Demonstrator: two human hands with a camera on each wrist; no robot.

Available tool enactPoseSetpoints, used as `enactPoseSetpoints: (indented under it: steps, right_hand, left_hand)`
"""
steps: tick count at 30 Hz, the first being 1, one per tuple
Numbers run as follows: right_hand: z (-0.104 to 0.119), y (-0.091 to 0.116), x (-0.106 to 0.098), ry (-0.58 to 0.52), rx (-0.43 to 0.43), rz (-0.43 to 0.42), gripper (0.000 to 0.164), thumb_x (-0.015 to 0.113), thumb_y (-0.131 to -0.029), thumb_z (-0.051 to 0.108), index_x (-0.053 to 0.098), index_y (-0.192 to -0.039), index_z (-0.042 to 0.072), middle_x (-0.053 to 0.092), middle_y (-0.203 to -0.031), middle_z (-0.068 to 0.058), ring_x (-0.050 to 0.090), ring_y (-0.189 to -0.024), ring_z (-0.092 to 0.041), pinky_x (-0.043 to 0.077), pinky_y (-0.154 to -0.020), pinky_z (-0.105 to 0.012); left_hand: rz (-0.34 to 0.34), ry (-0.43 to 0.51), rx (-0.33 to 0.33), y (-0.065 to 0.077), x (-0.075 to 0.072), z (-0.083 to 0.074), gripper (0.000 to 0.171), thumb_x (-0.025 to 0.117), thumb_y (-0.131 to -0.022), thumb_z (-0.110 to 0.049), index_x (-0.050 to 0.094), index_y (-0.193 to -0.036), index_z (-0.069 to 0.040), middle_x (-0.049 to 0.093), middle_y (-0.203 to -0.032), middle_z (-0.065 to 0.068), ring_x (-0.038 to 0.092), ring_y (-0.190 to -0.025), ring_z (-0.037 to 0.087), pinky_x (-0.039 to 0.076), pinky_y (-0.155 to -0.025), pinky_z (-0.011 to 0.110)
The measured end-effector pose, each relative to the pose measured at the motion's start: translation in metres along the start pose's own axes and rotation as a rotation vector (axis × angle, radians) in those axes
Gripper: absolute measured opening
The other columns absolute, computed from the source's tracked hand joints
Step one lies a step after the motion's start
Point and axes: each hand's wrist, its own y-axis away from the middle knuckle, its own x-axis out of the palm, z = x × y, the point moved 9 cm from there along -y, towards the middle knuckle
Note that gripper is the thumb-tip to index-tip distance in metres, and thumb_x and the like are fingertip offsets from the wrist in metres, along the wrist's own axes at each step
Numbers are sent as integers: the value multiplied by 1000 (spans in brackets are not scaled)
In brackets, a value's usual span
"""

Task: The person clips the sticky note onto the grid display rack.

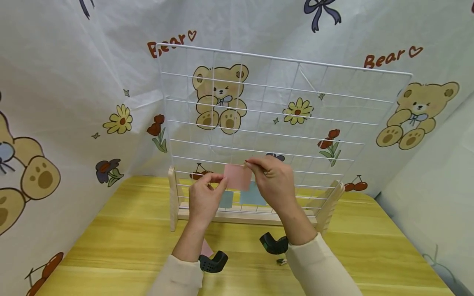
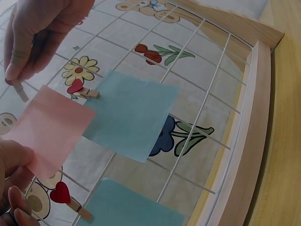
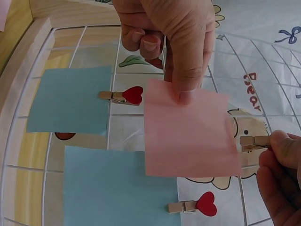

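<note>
My left hand [image 1: 203, 197] pinches a pink paper note [image 1: 237, 176] by its edge, holding it up in front of the white wire grid [image 1: 285, 111]. A small wooden clothespin [image 3: 254, 142] is between the thumb and fingers of my right hand [image 1: 275, 185], beside the pink note's upper edge. Two blue paper notes hang on the grid, one larger in the head view [image 1: 253, 195] and one to its left [image 1: 226, 200]. Each is held by a clothespin with a red heart, like this heart clothespin [image 3: 122, 96] and this second one [image 3: 193, 206].
The grid stands in a wooden base [image 1: 237, 216] on a yellow wood-grain table [image 1: 122, 238]. Another pink note [image 1: 206, 248] lies near my left wrist. A small clip-like thing [image 1: 281, 261] lies by my right wrist. A bear-printed cloth [image 1: 122, 49] hangs behind.
</note>
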Motion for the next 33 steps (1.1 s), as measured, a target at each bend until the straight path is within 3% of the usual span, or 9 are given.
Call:
enactPoseSetpoints:
  steps: [8,23,29,33]
  right_hand:
    - [0,-6,10,21,31,68,7,77,-91,13,82,-93,8,80,-89,-7,76,-82,-22,61,-71,-36]
    - [4,-6,21,92,42,146,10,74,-93,13,82,-100,11,80,-94,-5,77,-87,-20,62,-73,-33]
    - [4,-4,19,113,62,149,13,75,-94,19,81,-103,13,80,-96,-4,73,-77,-18,59,-66,-31]
    - [4,-2,14,102,51,88,14,76,-93,19,81,-104,12,79,-94,-5,66,-67,-17,56,-59,-29]
  left_hand:
    - [3,-10,0,-1,1,0,15,80,-90,-29,79,-97,-16,75,-84,0,51,-61,14,37,-50,22]
    - [2,-1,7,0,1,0,14,80,-90,-28,79,-97,-16,75,-84,0,50,-60,14,36,-48,22]
    - [0,-4,24,0,1,-1,15,80,-90,-27,78,-97,-15,76,-85,1,51,-60,13,37,-48,21]
    - [-3,-8,25,0,1,-1,15,80,-90,-28,78,-97,-15,77,-87,1,50,-59,12,37,-48,21]
